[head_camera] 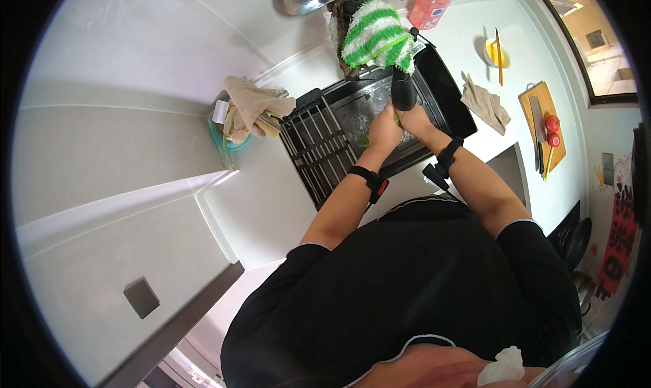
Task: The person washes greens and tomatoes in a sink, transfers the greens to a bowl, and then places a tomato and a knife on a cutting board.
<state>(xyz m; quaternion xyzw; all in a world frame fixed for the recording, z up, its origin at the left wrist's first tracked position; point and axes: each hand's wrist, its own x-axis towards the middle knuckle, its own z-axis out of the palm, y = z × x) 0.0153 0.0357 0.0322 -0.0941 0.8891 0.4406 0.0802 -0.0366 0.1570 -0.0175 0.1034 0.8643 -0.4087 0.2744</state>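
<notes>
Both my hands are together over the black sink (351, 103), just below the black faucet head (404, 94). Between my left hand (385, 130) and my right hand (416, 120) a small bit of a green vegetable (398, 120) shows. My fingers curl round it, and most of it is hidden by the hands and the faucet. A loose green leaf (364, 140) lies in the sink beside my left hand. Each wrist wears a black strap.
A roll-up rack (320, 149) covers the sink's left part. A green-and-white cloth (379, 34) drapes the faucet. Rightward are a grey-brown rag (485, 103), a bowl of yellow liquid (492, 57) with chopsticks, and a cutting board (557, 103) with a knife (537, 118) and tomatoes (552, 123).
</notes>
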